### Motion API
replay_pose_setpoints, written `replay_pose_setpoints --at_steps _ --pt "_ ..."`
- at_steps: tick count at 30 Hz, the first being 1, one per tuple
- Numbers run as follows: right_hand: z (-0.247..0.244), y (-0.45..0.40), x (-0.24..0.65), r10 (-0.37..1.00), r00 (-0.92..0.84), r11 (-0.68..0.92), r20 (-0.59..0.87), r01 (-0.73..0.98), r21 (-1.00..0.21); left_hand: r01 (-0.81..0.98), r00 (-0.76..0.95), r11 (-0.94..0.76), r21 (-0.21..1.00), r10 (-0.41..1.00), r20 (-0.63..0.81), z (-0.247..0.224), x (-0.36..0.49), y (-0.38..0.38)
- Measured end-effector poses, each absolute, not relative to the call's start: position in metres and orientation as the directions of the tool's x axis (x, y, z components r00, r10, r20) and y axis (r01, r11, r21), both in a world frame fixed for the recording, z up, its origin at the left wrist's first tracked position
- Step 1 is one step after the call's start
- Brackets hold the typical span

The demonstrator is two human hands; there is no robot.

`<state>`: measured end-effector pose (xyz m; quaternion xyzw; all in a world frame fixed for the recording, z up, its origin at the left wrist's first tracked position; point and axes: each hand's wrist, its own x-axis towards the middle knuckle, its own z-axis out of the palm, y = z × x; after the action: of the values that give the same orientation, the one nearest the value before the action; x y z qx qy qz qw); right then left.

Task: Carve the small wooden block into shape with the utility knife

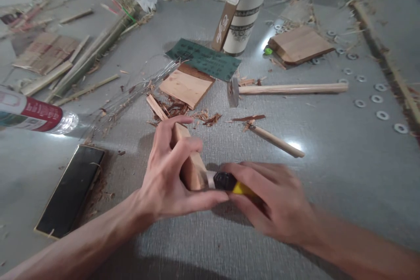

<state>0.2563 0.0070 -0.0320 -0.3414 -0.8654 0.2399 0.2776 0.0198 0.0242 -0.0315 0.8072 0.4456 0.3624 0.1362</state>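
Note:
My left hand grips a small wooden block from both sides, its fingers over the top and the thumb stretched along the near side. In my right hand is a yellow and black utility knife, its blade against the block's near end. The right fingers wrap the handle and hide much of it; that hand is slightly blurred. Just beyond the left fingers lie brown wood shavings and a flat piece of wood by a green sheet of sandpaper.
A hammer and a thin wooden-handled tool lie ahead on the right, near scattered washers. At left are a black phone and a bottle on its side. A tall patterned cup and another wood slab stand farther back.

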Motion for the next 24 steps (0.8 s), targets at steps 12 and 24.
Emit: replay_pose_setpoints --at_steps 12,24 --pt "-0.0334 0.0091 0.2571 0.642 -0.702 0.673 0.309 0.322 -0.666 0.603 0.365 -0.580 0.548 0.811 0.457 -0.0321 0.0197 0.0274" --pt "-0.0335 0.0098 0.2567 0.668 -0.686 0.664 0.289 0.374 -0.647 0.612 0.367 -0.574 0.544 0.815 0.448 -0.0331 0.0201 0.0278"
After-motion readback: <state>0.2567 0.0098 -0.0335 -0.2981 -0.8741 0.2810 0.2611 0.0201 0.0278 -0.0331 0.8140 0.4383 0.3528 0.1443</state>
